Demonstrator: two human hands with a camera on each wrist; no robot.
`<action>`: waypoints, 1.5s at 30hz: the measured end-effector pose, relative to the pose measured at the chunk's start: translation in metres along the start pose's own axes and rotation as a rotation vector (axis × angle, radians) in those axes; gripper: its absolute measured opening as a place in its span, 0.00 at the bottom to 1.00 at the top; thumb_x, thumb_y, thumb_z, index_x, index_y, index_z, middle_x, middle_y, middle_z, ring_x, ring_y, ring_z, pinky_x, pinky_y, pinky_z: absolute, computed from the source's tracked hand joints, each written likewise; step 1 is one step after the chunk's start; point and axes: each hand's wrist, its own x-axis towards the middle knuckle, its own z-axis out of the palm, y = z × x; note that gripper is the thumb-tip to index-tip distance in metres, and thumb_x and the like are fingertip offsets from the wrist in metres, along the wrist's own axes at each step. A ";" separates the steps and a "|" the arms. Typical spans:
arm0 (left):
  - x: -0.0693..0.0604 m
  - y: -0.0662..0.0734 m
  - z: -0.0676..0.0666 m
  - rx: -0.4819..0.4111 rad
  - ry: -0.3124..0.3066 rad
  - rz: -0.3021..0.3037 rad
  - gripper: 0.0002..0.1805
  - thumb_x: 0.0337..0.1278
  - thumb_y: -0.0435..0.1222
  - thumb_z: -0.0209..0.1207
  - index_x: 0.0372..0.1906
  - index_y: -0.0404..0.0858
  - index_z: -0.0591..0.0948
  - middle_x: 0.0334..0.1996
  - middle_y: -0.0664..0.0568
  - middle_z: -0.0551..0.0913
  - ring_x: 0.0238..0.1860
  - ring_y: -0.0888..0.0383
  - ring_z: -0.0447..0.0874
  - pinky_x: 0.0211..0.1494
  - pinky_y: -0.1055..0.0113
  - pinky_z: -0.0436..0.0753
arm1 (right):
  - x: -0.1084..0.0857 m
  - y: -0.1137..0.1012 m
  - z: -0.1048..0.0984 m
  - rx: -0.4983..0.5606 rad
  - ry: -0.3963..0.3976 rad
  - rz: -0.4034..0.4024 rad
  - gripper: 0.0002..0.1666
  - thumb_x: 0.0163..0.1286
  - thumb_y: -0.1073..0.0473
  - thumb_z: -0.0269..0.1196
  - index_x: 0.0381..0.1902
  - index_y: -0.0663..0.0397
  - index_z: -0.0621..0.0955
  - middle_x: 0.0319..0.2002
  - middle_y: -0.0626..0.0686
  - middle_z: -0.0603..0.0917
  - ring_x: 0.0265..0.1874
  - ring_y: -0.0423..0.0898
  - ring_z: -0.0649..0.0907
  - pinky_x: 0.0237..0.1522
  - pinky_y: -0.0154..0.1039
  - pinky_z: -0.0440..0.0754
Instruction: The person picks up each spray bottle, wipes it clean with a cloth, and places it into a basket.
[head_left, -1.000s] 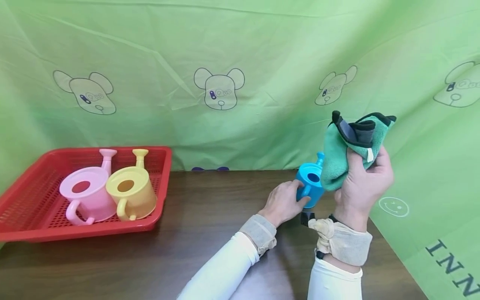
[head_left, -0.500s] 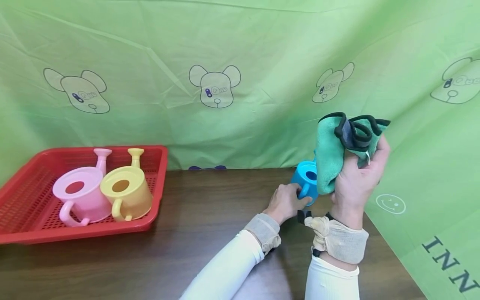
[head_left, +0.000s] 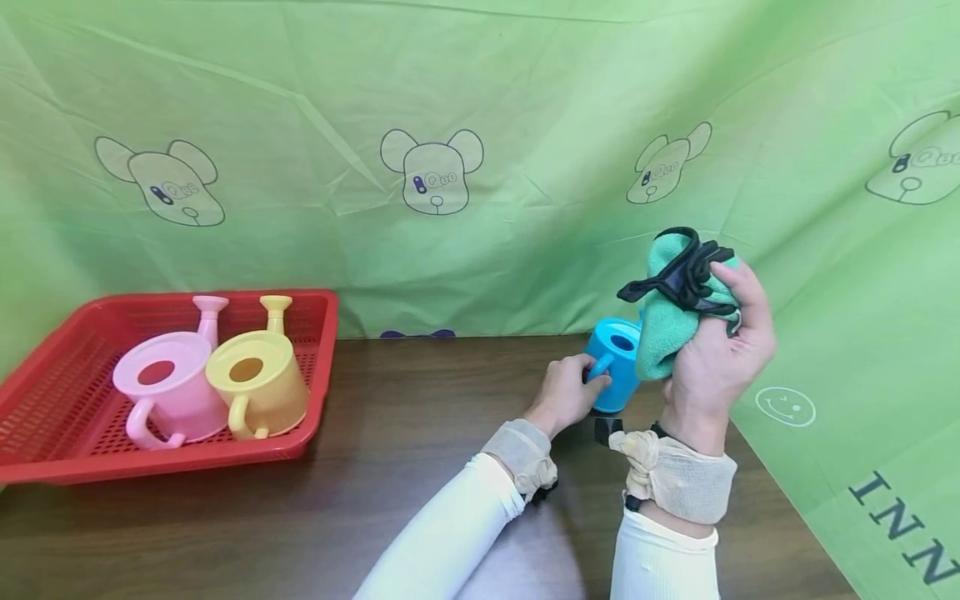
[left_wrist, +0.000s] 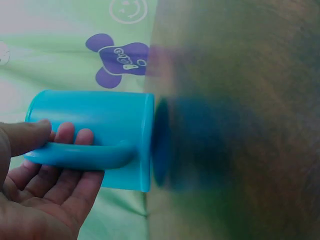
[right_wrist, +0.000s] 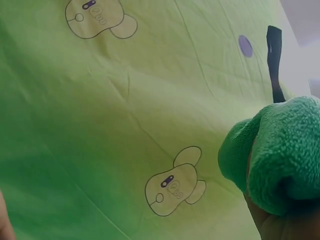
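Note:
A blue watering can [head_left: 617, 379] stands upright at the right of the table; in the left wrist view I cannot tell whether its base touches the wood. My left hand [head_left: 566, 396] holds its handle [left_wrist: 85, 155], thumb on one side and fingers behind it. My right hand [head_left: 723, 354] grips a crumpled green cloth [head_left: 667, 329] with black edging, raised beside the can. The cloth covers the can's right side and most of its spout in the head view. In the right wrist view the bunched cloth [right_wrist: 287, 155] fills the right edge.
A red plastic basket [head_left: 322, 392] at the left holds a pink watering can [head_left: 187, 396] and a yellow watering can [head_left: 273, 392]. Green printed fabric [head_left: 525, 275] hangs behind the brown table [head_left: 420, 400] and down its right side.
My left hand's hold has shifted onto the handle, which has turned a little to the left. My right fingers have bunched the cloth more tightly, and its black edging has moved.

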 end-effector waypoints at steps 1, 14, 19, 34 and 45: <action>0.000 0.001 -0.002 -0.012 0.003 0.002 0.08 0.72 0.41 0.64 0.43 0.40 0.86 0.28 0.56 0.83 0.30 0.67 0.77 0.37 0.75 0.76 | 0.000 0.000 0.000 0.003 0.000 0.005 0.18 0.68 0.84 0.52 0.42 0.71 0.87 0.50 0.60 0.87 0.58 0.55 0.81 0.64 0.45 0.80; -0.001 0.000 -0.020 -0.077 0.118 0.044 0.09 0.76 0.39 0.60 0.44 0.37 0.87 0.36 0.49 0.92 0.38 0.61 0.90 0.46 0.71 0.86 | -0.001 0.002 -0.003 -0.008 0.017 0.009 0.18 0.72 0.69 0.52 0.40 0.72 0.88 0.53 0.60 0.86 0.63 0.54 0.77 0.63 0.42 0.77; -0.002 0.003 -0.034 -0.156 0.191 0.022 0.11 0.79 0.38 0.57 0.47 0.35 0.85 0.39 0.46 0.91 0.43 0.55 0.92 0.53 0.64 0.88 | 0.002 0.004 -0.004 -0.060 0.040 0.038 0.07 0.65 0.69 0.73 0.40 0.69 0.90 0.48 0.58 0.87 0.57 0.51 0.81 0.61 0.37 0.80; -0.016 0.014 -0.095 -0.406 0.376 -0.096 0.18 0.80 0.48 0.53 0.49 0.35 0.80 0.42 0.45 0.83 0.44 0.51 0.80 0.49 0.59 0.79 | 0.003 0.006 -0.009 -0.092 0.054 0.230 0.27 0.59 0.68 0.77 0.56 0.60 0.82 0.47 0.59 0.83 0.41 0.50 0.85 0.38 0.34 0.86; -0.024 0.012 -0.133 -0.569 0.596 -0.122 0.31 0.81 0.57 0.46 0.18 0.46 0.68 0.18 0.59 0.67 0.25 0.58 0.68 0.37 0.62 0.68 | 0.001 0.013 -0.010 -0.081 0.004 0.238 0.21 0.57 0.67 0.79 0.47 0.66 0.83 0.31 0.57 0.85 0.16 0.46 0.87 0.20 0.34 0.84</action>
